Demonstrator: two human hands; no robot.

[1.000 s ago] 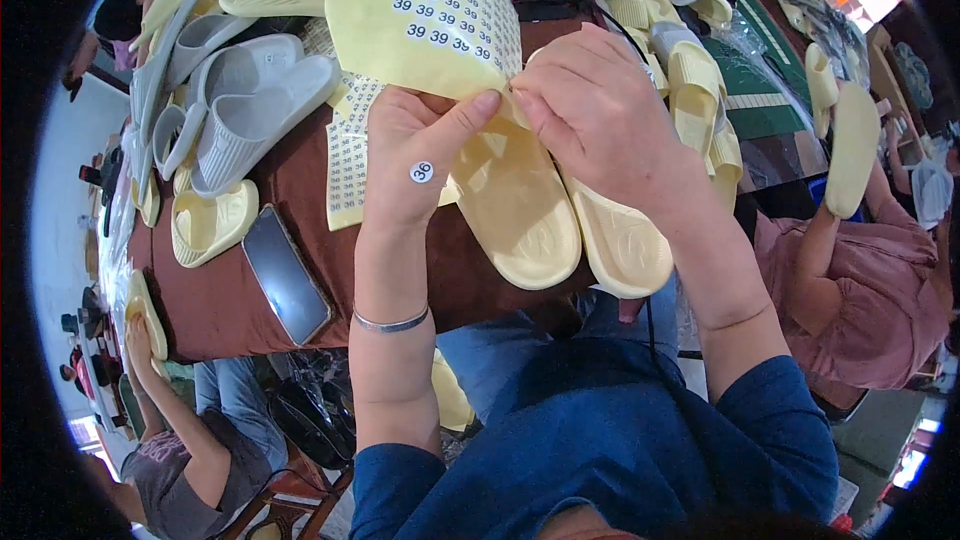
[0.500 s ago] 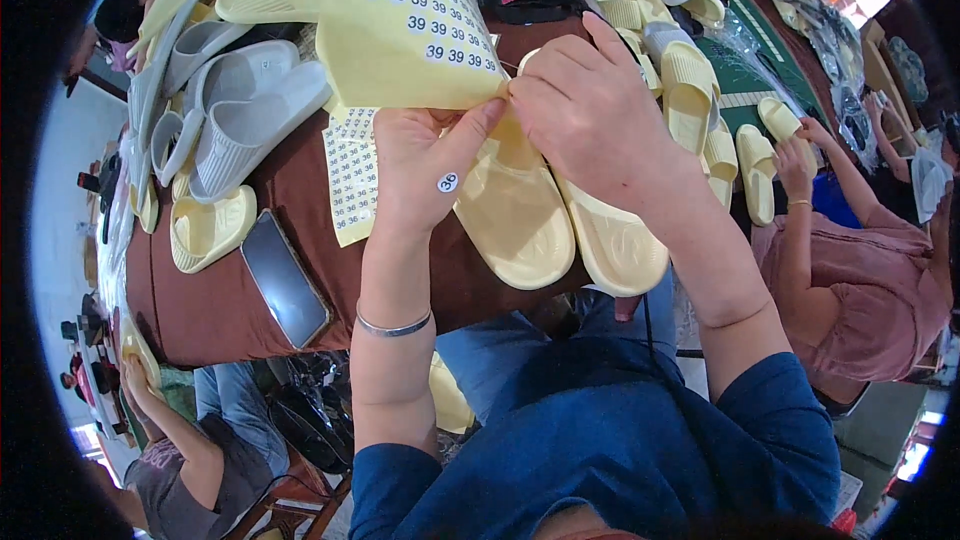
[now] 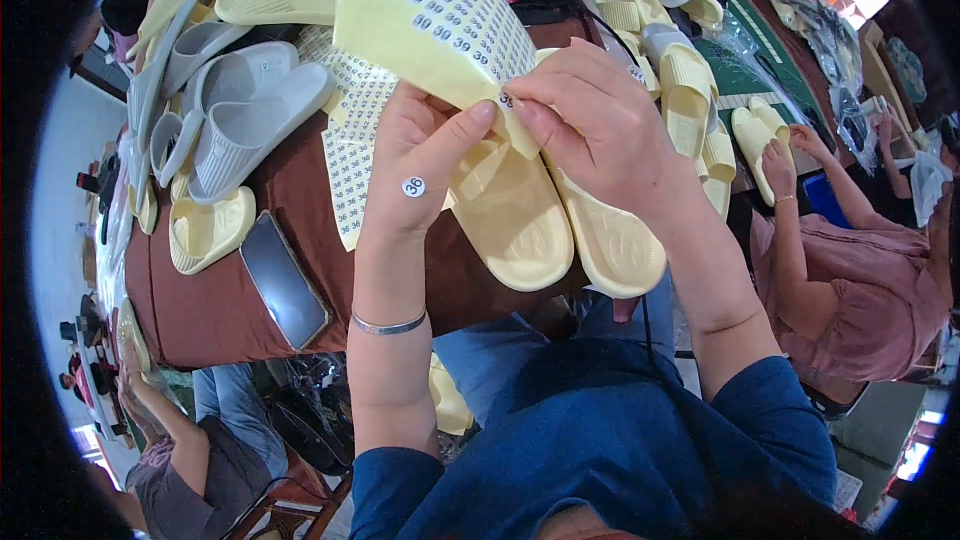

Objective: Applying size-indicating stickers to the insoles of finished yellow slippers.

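1. Since half a second earlier, the sticker sheet (image 3: 440, 30) had bent more sharply, its lower corner now folded down between the hands, and a co-worker (image 3: 850, 290) on the right had brought two cream slippers (image 3: 758, 145) together.
2. Held up above the table, the yellow sheet stood over a pair of cream sandals (image 3: 515, 235).
3. The left hand (image 3: 410, 155) gripped the sheet's lower edge, thumb in front and the other fingers behind.
4. The right hand (image 3: 600, 125) had thumb and forefinger pinched on a round sticker (image 3: 507, 99) at the fold; whether it had come fully off could not be told.
5. Another white dot (image 3: 413, 187) was stuck near the left thumb's base, and a bracelet (image 3: 388, 326) circled that wrist.
6. Left of the wrist, more label sheets (image 3: 348, 175) lay on the brown cloth (image 3: 190, 310), with a phone (image 3: 285, 280) and grey slippers (image 3: 270, 110) beyond.
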